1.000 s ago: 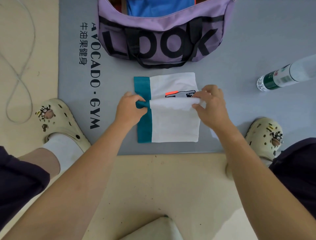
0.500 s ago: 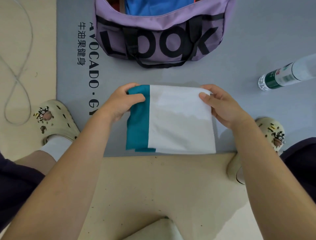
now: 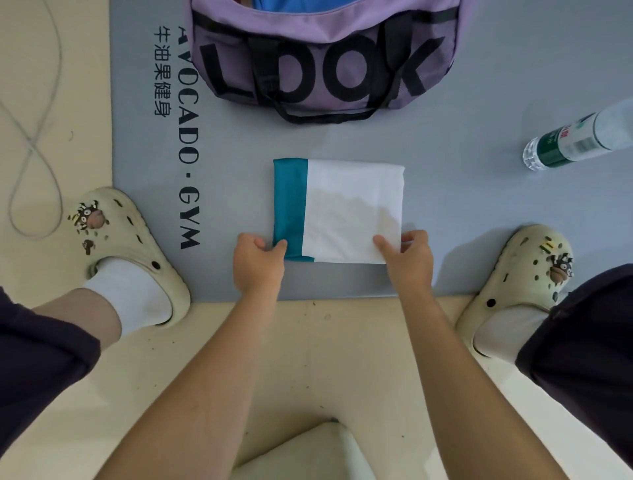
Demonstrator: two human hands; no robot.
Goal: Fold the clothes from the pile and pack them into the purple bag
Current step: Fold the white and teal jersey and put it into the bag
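The left hand (image 3: 258, 263) has its thumb on top of the teal strip at the near left corner, fingers curled under the edge, pinching it. The right hand (image 3: 407, 258) does the same at the near right corner, thumb laid on the white cloth and fingers tucked round the side. Between them lies the folded garment (image 3: 349, 212), a neat white-and-teal rectangle flat on the grey mat (image 3: 479, 205), with its far edge towards the purple bag (image 3: 325, 58).

That bag stands open just beyond, well apart from the garment, and something blue (image 3: 291, 3) already sits inside. So I judge at least one piece is packed, and this one looks fully folded and ready to be lifted across. How much of the pile is left I cannot tell; no pile shows here. A water bottle (image 3: 579, 140) lies off to the right on the mat.
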